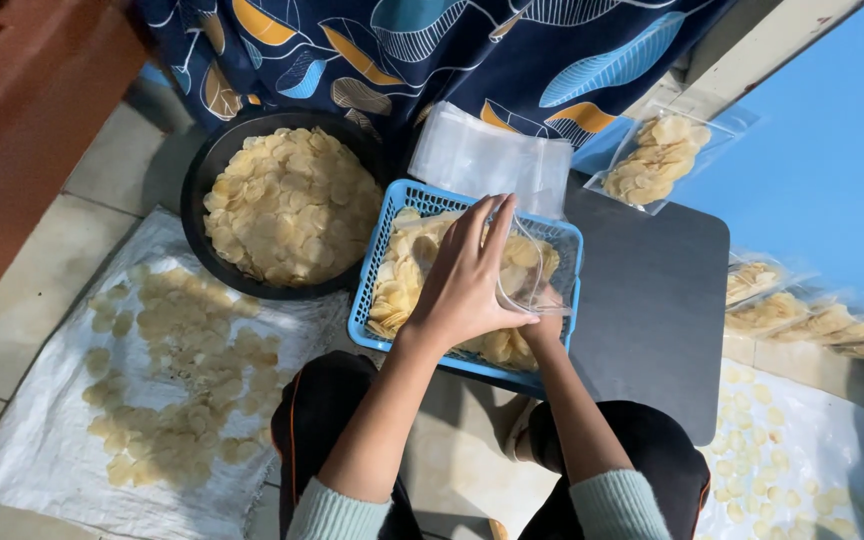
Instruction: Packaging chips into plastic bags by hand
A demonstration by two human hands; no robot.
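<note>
Packing of pale round chips into clear bags, judged partly done. The left hand point(467, 275) reaches over the blue basket point(372, 300), fingers together and curled onto the mouth of a clear plastic bag point(537, 270), its grip pinching the bag's near edge. The right hand point(549, 318) is mostly hidden behind the left hand and the bag; it seems to sit low in the basket under the bag, but whether its grip is spread or closed cannot be told. The bag stands over the right half of the basket and looks to hold only a few chips so far. Done: one filled bag point(657, 155) lies at the far right corner of the dark table point(652, 300), and several more filled bags point(812, 320) lie in a row past the table's right edge. Left: the basket is well stocked, the black round pan point(197, 190) beside it on the floor is heaped, loose chips are spread on the white sack point(32, 440) at left and on the sheet point(852, 400) at right, and a stack of empty bags point(487, 160) waits beyond the basket's far edge.
</note>
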